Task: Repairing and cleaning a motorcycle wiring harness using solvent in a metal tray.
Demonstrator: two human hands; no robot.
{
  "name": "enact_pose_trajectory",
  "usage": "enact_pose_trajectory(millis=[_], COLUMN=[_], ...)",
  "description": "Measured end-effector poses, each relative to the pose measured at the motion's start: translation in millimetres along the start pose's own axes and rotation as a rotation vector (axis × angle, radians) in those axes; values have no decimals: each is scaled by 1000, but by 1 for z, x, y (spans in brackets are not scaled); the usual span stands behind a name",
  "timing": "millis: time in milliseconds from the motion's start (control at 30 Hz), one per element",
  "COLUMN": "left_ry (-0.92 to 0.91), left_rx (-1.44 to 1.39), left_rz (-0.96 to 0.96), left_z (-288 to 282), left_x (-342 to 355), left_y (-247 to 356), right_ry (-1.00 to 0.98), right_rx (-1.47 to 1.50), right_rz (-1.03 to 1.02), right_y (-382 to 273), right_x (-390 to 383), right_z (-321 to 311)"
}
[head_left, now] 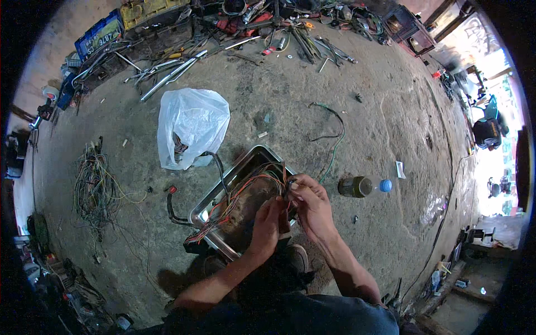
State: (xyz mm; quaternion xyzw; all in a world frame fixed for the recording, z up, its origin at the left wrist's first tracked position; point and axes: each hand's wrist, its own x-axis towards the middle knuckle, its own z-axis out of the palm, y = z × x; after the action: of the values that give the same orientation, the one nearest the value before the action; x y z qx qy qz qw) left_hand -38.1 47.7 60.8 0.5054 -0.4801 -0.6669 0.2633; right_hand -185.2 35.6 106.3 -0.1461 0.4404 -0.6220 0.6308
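Both my hands are close together over the right side of a metal tray [221, 245]. My left hand [267, 226] is closed, its fingertips gripping the end of a wiring harness [240, 200]. The harness's orange, green and other thin wires run across the tray and over its lower left edge. My right hand [311, 206] is closed in a pinch on the same wires, thumb against fingers, near a small dark piece too small to make out. A black sleeved cable [218, 167] crosses the tray's upper left rim. Brown residue covers part of the tray's bottom.
A white plastic bag [195, 123] stands beyond the tray. Tangled wires [95, 192] lie at the left. To the right a bottle [357, 187] with a blue cap lies on its side. A green wire [336, 142] curves beyond it. Tools [173, 72] line the far side.
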Motion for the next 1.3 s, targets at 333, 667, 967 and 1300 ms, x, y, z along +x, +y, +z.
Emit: enact_pose_trajectory(millis=[333,667,967,1300], left_ry=[122,-195,-503,-554], left_rx=[216,-997,-1311,-1366], left_rz=[306,-403,-668,-706], left_z=[-11,-32,-40,-38], left_x=[7,29,25,11], left_y=[10,30,37,52], right_ry=[-102,-53,-493,-388], right_rx=[-860,-579,275,262], right_rz=[-163,-135,395,268], right_y=[-14,-26,46,40], right_x=[-9,-19,29,17], right_z=[11,-19,-50,-32])
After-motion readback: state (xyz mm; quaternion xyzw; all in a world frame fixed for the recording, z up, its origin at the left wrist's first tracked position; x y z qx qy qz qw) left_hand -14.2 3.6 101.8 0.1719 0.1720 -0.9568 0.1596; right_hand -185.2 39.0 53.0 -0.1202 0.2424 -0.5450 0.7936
